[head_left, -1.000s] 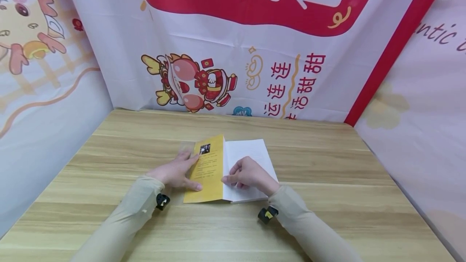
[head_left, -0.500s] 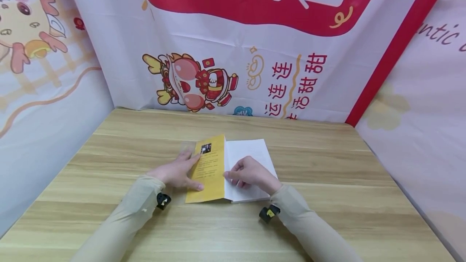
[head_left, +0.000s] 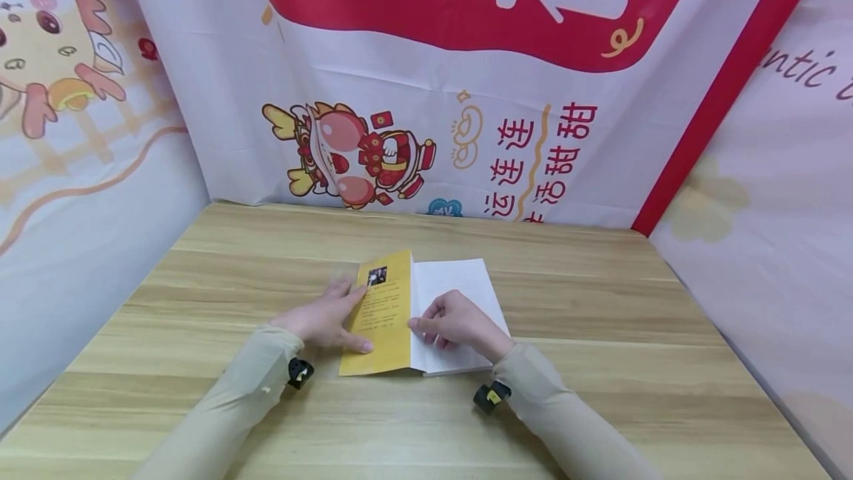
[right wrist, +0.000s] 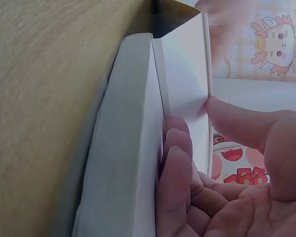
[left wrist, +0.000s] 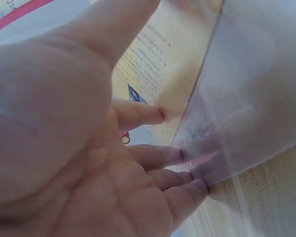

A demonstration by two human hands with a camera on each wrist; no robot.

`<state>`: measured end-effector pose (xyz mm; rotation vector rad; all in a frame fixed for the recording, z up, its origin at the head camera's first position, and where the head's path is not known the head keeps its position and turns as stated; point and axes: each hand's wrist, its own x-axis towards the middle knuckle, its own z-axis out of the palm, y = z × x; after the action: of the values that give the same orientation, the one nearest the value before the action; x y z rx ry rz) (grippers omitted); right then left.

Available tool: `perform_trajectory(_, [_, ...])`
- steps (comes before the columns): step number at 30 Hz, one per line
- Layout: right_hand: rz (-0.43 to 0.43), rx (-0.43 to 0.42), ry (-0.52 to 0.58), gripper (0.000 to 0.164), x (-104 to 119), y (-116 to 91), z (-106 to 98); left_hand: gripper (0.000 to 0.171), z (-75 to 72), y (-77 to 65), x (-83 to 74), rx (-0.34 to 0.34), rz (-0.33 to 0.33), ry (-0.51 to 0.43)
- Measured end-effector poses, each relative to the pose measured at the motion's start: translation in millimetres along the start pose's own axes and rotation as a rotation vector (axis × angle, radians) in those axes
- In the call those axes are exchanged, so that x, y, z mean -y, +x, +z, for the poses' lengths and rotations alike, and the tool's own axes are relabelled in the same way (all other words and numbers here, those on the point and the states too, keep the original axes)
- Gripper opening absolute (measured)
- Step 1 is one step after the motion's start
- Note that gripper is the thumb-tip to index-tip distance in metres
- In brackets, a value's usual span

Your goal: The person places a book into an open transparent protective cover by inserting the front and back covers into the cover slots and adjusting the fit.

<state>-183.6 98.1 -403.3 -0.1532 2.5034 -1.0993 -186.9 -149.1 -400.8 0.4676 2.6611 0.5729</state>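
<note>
Book [head_left: 425, 284] lies open on the counter [head_left: 586, 406], just below centre frame; yellow flap [head_left: 386, 313] to the left, white page block right. Left hand [head_left: 321, 319] spread: thumb and index on the flap, other fingers touching clear film [left wrist: 259, 94] along its left edge. Right hand [head_left: 462, 323] has fingers curled on the page, thumb tip against the raised fold at frame centre; cannot tell if it's a true pinch. Handling, judged: light book, page block fairly firm, flap thin and springy, easily creased. Film probably slick and floppy. Best hold: flat palm over the flap, light thumb-and-finger grip along the fold, away from corners.
</note>
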Motion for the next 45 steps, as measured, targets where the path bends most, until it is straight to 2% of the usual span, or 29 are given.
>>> perform_trajectory(8, [-0.006, -0.001, -0.006, 0.032, 1, 1, 1, 0.111, -0.2, 0.2, 1.5, -0.003, -0.003, -0.009])
perform_trajectory(17, [-0.014, 0.111, 0.030, 0.033, -2, 5, -11, 0.112, -2.0, -0.8, -1.0, 0.007, 0.011, -0.023])
perform_trajectory(27, [0.028, 0.153, -0.044, 0.035, 10, 24, -24, 0.112, -3.5, -0.9, -0.3, 0.012, 0.017, -0.022])
perform_trajectory(38, [0.068, 0.208, 0.031, 0.038, 14, 31, -29, 0.112, -2.9, -1.9, 0.5, 0.026, 0.014, -0.021])
perform_trajectory(45, [0.084, 0.200, 0.063, 0.038, 11, 37, -28, 0.112, -2.6, -0.6, 1.5, 0.021, 0.019, -0.020])
